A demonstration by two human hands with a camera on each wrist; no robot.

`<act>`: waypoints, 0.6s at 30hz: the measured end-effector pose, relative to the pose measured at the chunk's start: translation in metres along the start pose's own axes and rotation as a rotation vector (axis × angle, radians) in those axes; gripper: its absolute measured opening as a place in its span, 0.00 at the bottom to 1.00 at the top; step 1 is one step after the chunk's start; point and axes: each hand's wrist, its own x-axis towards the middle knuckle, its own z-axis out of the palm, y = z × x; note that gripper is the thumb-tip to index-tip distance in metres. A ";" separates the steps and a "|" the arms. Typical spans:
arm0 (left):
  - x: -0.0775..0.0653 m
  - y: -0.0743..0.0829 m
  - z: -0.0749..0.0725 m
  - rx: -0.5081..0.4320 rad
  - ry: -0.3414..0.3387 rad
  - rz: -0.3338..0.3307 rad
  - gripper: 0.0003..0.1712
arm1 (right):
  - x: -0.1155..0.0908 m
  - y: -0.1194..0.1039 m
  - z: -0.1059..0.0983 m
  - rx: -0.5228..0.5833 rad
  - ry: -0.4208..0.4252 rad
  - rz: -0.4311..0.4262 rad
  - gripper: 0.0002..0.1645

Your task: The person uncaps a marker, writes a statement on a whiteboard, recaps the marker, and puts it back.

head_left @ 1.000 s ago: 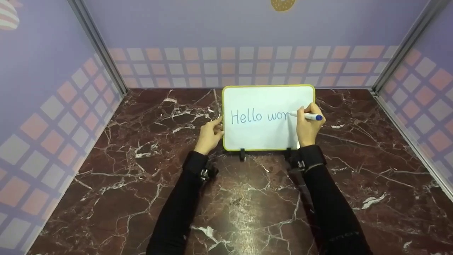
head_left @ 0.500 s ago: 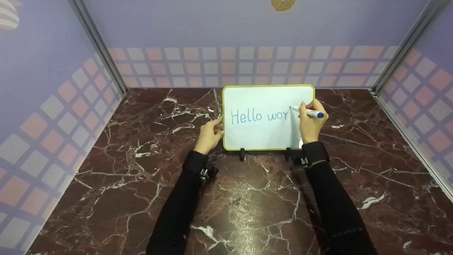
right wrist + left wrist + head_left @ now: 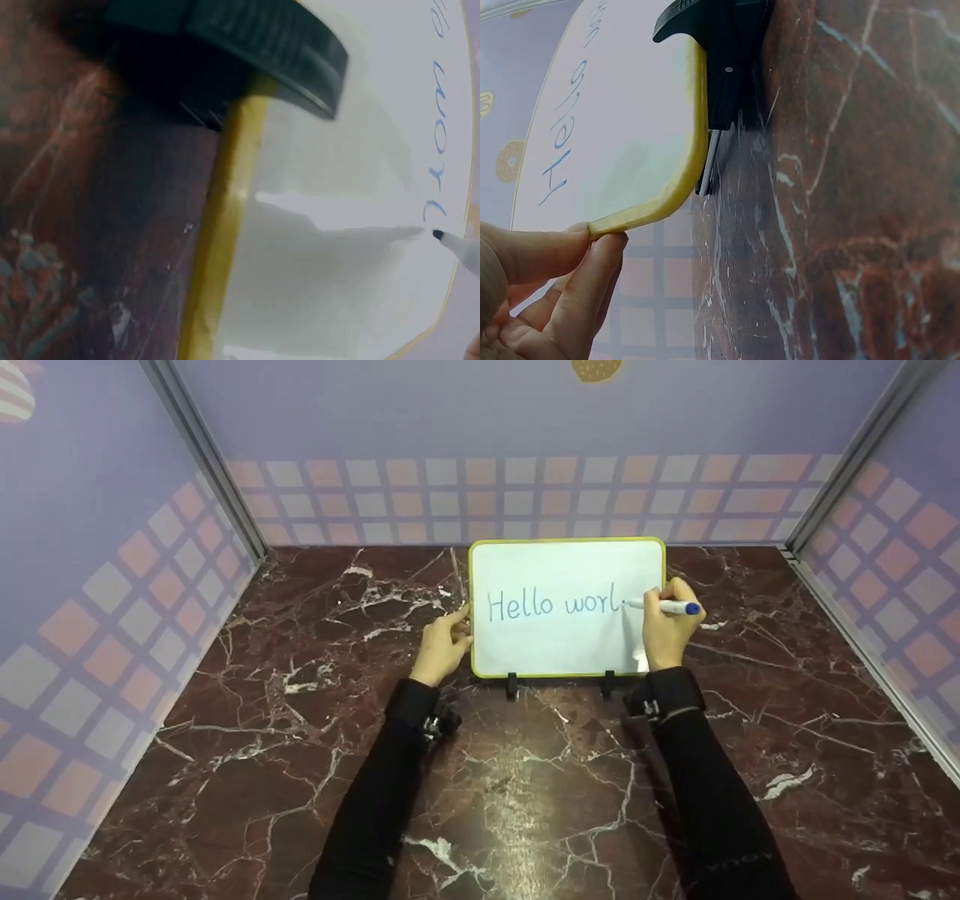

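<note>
A whiteboard [image 3: 555,649] with a yellow rim leans upright on a black stand [image 3: 512,685], bearing "Hello worl" in blue handwriting. At its left edge my left hand [image 3: 441,649] pinches the rim between thumb and fingers, as the left wrist view shows at the board's yellow rim [image 3: 649,210]. My right hand [image 3: 666,628] grips a white marker [image 3: 664,605] with a blue end, in front of the board's right part. In the right wrist view the marker's dark tip [image 3: 439,235] is at the board just past the "l"; whether it touches is hard to tell.
Everything stands on a dark red marble-patterned table [image 3: 247,780]. A purple back wall [image 3: 360,427] with pink and white squares rises close behind the board, and side walls flank it. Black stand clips [image 3: 262,49] hook over the board's lower rim.
An "l" has appeared after "wor". My right hand with the marker has shifted a little to the right. The left hand keeps its hold on the rim.
</note>
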 end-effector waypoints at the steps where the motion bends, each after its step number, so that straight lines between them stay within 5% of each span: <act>1: 0.000 0.000 0.000 0.002 0.000 0.004 0.32 | 0.001 0.000 -0.001 0.015 0.010 -0.001 0.17; 18: -0.002 -0.001 0.000 -0.020 -0.019 0.004 0.32 | 0.001 0.002 -0.005 -0.052 -0.044 0.034 0.17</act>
